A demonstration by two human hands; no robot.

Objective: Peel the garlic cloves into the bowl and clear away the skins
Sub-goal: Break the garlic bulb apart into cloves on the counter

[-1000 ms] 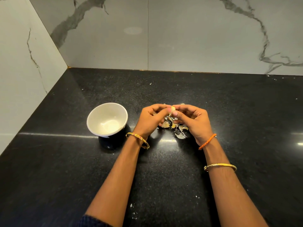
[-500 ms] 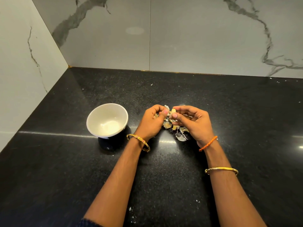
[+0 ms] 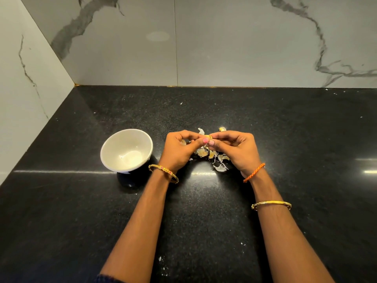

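My left hand (image 3: 179, 149) and my right hand (image 3: 236, 149) meet over the black counter and pinch one small garlic cloves piece, a pale yellow garlic clove (image 3: 208, 137), between their fingertips. Under and behind the hands lies a loose heap of garlic skins (image 3: 219, 162) and a few cloves, partly hidden by the fingers. A white bowl (image 3: 110, 149) with a dark outside stands left of my left hand, tilted open towards me; its inside looks bare.
The black granite counter (image 3: 306, 150) runs back to a grey marble wall (image 3: 224, 48) and meets another marble wall (image 3: 24, 88) on the left. Small white skin flecks (image 3: 164, 264) lie near the front between my forearms.
The hands have stayed together over the skin heap, shifting only slightly; the fingertips have turned the clove a little. The bowl has not moved.
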